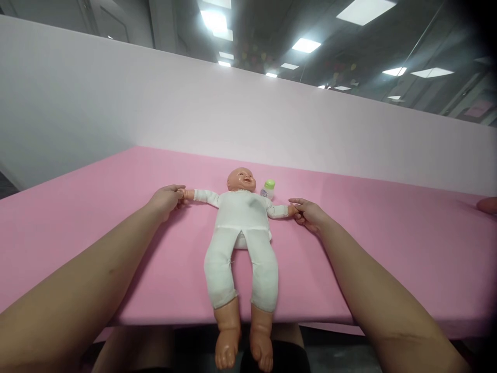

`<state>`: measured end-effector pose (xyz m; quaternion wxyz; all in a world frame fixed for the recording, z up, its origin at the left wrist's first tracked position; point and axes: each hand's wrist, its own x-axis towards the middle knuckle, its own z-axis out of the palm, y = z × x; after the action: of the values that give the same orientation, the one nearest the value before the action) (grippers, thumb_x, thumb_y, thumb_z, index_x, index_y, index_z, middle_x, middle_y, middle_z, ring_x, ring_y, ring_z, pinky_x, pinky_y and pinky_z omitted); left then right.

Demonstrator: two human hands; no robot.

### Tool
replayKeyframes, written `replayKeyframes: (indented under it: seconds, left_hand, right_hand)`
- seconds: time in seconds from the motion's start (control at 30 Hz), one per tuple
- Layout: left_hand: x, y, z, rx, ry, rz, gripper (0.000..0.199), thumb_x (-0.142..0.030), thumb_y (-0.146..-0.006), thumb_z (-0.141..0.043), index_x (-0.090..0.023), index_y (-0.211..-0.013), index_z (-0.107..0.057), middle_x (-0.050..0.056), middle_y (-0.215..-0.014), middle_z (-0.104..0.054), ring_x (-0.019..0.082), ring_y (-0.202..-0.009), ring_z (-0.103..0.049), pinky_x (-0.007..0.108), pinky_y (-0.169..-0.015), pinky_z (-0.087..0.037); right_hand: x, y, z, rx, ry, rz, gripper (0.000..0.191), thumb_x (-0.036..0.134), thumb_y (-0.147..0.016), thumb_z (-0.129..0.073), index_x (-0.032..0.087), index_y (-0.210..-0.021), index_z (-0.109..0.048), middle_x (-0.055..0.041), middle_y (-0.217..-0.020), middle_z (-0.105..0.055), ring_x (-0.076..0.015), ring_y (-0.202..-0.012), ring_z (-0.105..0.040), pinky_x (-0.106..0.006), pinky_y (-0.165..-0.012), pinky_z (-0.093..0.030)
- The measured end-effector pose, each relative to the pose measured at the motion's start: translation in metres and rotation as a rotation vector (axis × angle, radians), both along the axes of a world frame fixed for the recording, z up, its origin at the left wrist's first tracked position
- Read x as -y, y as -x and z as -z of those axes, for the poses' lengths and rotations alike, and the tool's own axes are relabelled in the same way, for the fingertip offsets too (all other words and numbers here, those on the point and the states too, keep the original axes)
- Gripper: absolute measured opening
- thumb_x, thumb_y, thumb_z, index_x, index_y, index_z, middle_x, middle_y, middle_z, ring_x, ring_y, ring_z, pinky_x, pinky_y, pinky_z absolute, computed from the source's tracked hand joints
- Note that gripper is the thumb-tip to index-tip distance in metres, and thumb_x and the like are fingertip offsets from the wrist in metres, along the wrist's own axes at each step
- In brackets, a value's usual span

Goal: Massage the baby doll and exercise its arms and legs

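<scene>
Doll [244,212] lies face-up on the pink tabletop [174,290], feet overhanging the edge; remotely, I have left hand [166,201] and right hand [310,215] each pinching one outspread doll hand.

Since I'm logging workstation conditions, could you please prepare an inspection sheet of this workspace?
Surface: smooth pink tabletop.
Job's things: bald plastic baby doll in white cloth, on its back, feet beyond the near edge.
Clutter: small bottle with green cap beside the doll; skin-toned object at the right edge, too cut off to identify.
Hands: left hand and right hand each hold one doll hand, arms outspread.
Cables: nothing seen.
Surroundings: plain whitish partition behind.
</scene>
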<state>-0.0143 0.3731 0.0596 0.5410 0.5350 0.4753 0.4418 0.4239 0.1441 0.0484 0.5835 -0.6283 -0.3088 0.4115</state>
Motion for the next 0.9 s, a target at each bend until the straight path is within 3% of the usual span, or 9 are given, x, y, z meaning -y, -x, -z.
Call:
replayKeyframes:
  seconds: [0.23, 0.4, 0.57, 0.7, 0.9]
  left_hand:
    - [0.009, -0.001, -0.005, -0.09, -0.056, 0.016, 0.041, -0.026, -0.063, -0.088, -0.018, -0.101, -0.076, 0.007, -0.077, -0.071, 0.021, -0.065, -0.066, 0.031, -0.058, -0.05]
    - [0.009, 0.003, -0.004, -0.168, -0.13, 0.026, 0.039, -0.04, -0.061, -0.089, -0.02, -0.093, -0.079, 0.005, -0.068, -0.067, 0.018, -0.056, -0.059, 0.029, -0.051, -0.044]
    - [0.003, 0.006, 0.0, -0.248, -0.159, 0.029, 0.039, -0.05, -0.067, -0.083, -0.022, -0.094, -0.08, 0.005, -0.068, -0.067, 0.016, -0.052, -0.054, 0.027, -0.049, -0.041]
    - [-0.002, 0.005, 0.003, -0.272, -0.154, 0.021, 0.036, -0.05, -0.074, -0.076, -0.021, -0.095, -0.08, 0.004, -0.065, -0.064, 0.016, -0.052, -0.053, 0.027, -0.05, -0.042]
    - [-0.001, 0.001, 0.005, -0.222, -0.099, 0.012, 0.037, -0.034, -0.075, -0.07, -0.02, -0.109, -0.074, 0.005, -0.07, -0.066, 0.019, -0.056, -0.059, 0.03, -0.055, -0.049]
  right_hand:
    - [0.006, -0.003, 0.0, -0.038, -0.038, -0.098, 0.032, 0.014, -0.079, -0.075, 0.016, -0.11, -0.068, -0.005, -0.085, -0.065, -0.0098, -0.058, -0.052, -0.02, -0.048, -0.046]
    - [0.005, 0.002, -0.002, 0.048, -0.017, -0.111, 0.028, 0.027, -0.074, -0.086, 0.019, -0.089, -0.064, 0.0012, -0.07, -0.059, -0.0071, -0.048, -0.042, -0.019, -0.041, -0.033]
    - [0.001, 0.006, -0.001, 0.137, -0.024, -0.088, 0.039, 0.044, -0.076, -0.087, 0.02, -0.076, -0.056, 0.0051, -0.058, -0.047, -0.007, -0.045, -0.035, -0.019, -0.039, -0.027]
    - [-0.001, 0.005, 0.002, 0.16, -0.01, -0.033, 0.036, 0.053, -0.086, -0.077, 0.019, -0.081, -0.063, 0.0045, -0.054, -0.044, -0.0086, -0.043, -0.033, -0.021, -0.038, -0.027]
    - [-0.004, 0.001, 0.006, 0.151, -0.017, 0.077, 0.022, 0.031, -0.087, -0.071, 0.021, -0.106, -0.068, 0.0046, -0.06, -0.047, -0.0081, -0.042, -0.033, -0.02, -0.036, -0.028]
